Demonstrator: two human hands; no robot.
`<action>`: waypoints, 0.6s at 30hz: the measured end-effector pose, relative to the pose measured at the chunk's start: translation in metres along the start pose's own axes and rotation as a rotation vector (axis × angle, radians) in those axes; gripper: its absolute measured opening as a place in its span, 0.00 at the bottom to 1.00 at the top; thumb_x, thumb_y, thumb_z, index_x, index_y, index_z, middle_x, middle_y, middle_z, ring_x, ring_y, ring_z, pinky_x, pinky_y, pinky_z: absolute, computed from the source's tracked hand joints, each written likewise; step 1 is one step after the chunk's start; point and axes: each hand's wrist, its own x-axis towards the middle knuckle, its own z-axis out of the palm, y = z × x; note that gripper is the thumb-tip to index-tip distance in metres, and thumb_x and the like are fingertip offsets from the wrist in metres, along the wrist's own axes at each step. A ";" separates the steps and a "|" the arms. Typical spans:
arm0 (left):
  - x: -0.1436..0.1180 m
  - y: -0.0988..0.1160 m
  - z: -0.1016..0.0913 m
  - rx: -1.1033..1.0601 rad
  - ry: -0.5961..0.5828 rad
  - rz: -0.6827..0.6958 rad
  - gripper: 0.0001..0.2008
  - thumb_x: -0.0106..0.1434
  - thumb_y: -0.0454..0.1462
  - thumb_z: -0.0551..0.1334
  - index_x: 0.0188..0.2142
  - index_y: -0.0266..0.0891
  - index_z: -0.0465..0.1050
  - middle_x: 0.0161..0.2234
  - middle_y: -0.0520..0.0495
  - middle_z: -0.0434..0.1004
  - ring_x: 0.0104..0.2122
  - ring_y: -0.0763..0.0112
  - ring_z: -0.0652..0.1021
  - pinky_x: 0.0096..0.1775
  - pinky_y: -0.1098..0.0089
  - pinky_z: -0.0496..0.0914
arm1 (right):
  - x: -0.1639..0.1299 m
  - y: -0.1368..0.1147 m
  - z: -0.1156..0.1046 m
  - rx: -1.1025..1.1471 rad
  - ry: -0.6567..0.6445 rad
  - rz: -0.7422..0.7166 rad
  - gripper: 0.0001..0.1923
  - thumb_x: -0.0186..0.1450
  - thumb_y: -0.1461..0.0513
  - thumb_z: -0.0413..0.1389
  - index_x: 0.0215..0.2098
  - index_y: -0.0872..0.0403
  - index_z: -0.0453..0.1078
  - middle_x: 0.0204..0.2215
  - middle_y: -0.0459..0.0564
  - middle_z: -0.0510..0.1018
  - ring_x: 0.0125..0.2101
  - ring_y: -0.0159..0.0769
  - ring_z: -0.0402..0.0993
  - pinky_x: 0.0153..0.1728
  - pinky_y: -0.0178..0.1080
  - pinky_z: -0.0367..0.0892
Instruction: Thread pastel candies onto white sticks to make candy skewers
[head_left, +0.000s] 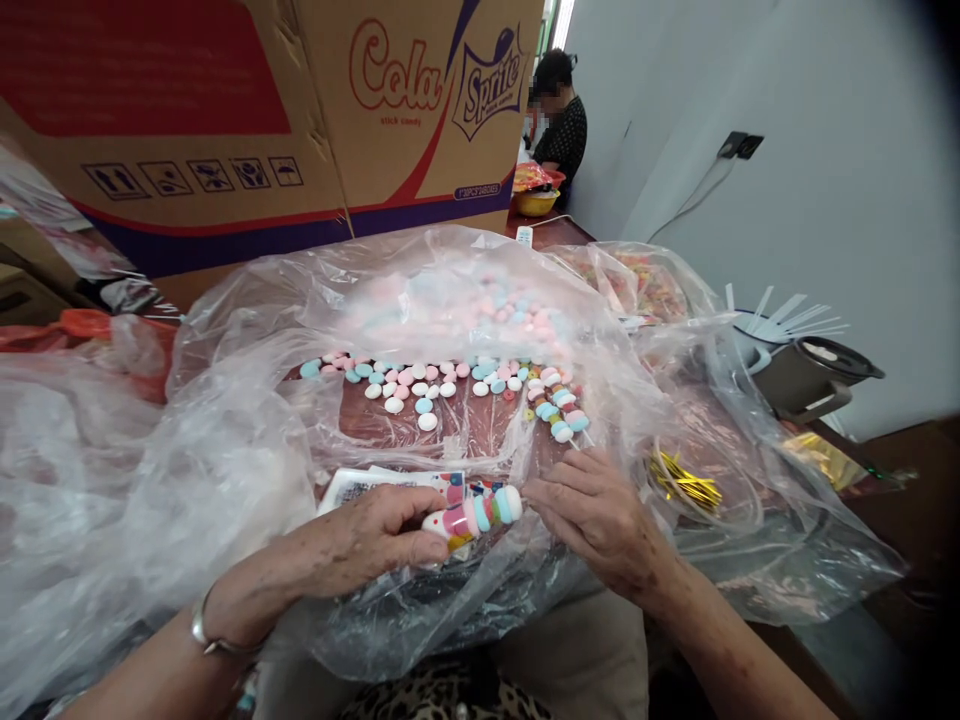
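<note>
My left hand (pixel 352 545) grips a skewer of stacked pastel candies (pixel 474 515), held level near my lap. My right hand (pixel 592 505) rests just right of it, fingers curled toward the skewer's end and touching the clear plastic bag (pixel 247 400). Behind the hands, loose pink, blue and white round candies (pixel 420 385) lie scattered on the plastic over the table. A second filled candy skewer (pixel 556 403) lies just above my right hand. A printed wrapper card (pixel 375 485) sits under my left fingers.
A large Cola/Sprite cardboard box (pixel 300 120) stands behind the bag. Gold twist ties (pixel 684 483) lie in a clear bag at right, beside a container of white sticks (pixel 780 325). Another person (pixel 559 120) sits far back by a yellow bowl (pixel 535 200).
</note>
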 end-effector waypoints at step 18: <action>0.011 0.012 0.031 -0.253 0.052 -0.255 0.16 0.68 0.50 0.56 0.39 0.40 0.72 0.34 0.51 0.69 0.31 0.68 0.71 0.26 0.73 0.68 | 0.024 -0.019 0.026 -0.029 -0.078 -0.177 0.15 0.73 0.66 0.52 0.27 0.54 0.69 0.23 0.45 0.70 0.29 0.35 0.61 0.32 0.41 0.51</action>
